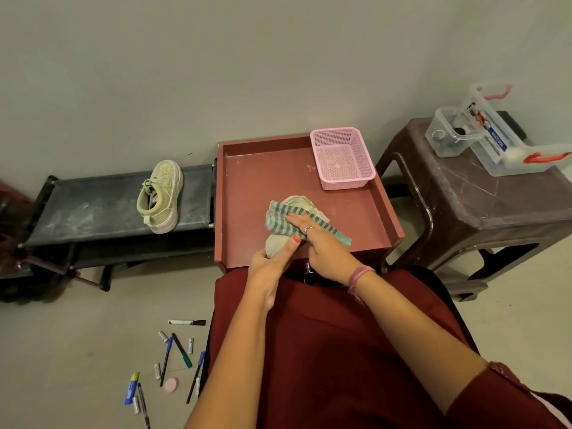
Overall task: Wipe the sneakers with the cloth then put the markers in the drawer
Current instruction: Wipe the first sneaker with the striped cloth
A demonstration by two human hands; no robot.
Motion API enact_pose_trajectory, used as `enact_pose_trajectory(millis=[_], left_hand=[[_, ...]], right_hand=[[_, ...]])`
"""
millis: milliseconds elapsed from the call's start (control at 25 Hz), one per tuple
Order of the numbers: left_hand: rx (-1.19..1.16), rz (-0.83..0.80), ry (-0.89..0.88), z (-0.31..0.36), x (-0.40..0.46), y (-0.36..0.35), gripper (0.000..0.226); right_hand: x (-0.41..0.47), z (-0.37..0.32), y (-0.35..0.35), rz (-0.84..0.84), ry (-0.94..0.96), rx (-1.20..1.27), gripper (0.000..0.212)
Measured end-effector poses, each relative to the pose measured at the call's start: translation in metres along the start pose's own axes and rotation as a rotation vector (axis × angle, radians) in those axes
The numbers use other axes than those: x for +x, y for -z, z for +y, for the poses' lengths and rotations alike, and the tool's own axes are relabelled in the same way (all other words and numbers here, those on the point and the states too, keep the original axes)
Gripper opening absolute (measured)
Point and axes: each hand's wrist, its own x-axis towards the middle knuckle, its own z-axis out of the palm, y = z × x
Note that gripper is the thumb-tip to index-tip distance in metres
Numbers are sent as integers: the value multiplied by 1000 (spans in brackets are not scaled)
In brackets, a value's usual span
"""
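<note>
Striped green-and-grey cloth pressed flat over a pale sneaker near the front edge of the red tray-top drawer, seen from the head camera. Right hand laid on the cloth with fingers straight, pushing it against the upper; ring visible on one finger. Left hand curled round the heel end at the front edge, steadying the shoe. Second sneaker lying on its side on the dark rack to the left, well apart, apparently not yet in hand. Pink basket in the far right corner of the drawer top. Markers and pens scattered on the floor below the left front corner, beside small batteries and a blue tube, untouched. Brown stool on the right carrying clear plastic boxes.

Judged mid-wipe on the first shoe. Best done with long strokes from toe to heel, heel kept firmly braced so the shoe cannot slide off the front edge; cloth better folded over the palm, since its loose right end trails toward the rim. Sole edge and far side, hidden here, likely to need a turn of the shoe.
</note>
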Motion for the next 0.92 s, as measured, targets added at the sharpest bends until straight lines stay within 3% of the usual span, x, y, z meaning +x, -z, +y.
enact_pose_trajectory(millis=[80,280,400,480,600,680,800,920], left_hand=[[61,33,-12,-3,-1,2,74],[195,32,-102,2,4,9,29],[224,35,-139,5,4,7,20],[212,60,-129,8,5,9,19],[219,24,-131,5,14,22,40],[224,22,-125,5,14,23,39],[231,55,-153,12,12,18,13],[231,59,-177,19,17,20,9]], right_hand=[[0,-9,-1,28,-8,-10,77],[-9,-3,-6,-13,146,-127,87],[10,24,3,5,20,-98,88],[19,11,-2,3,-44,-30,84],[5,-6,-20,-26,77,-27,86],[-3,8,-20,11,124,-18,89],[11,28,-16,69,-58,45,87],[13,13,-26,62,-97,102,84]])
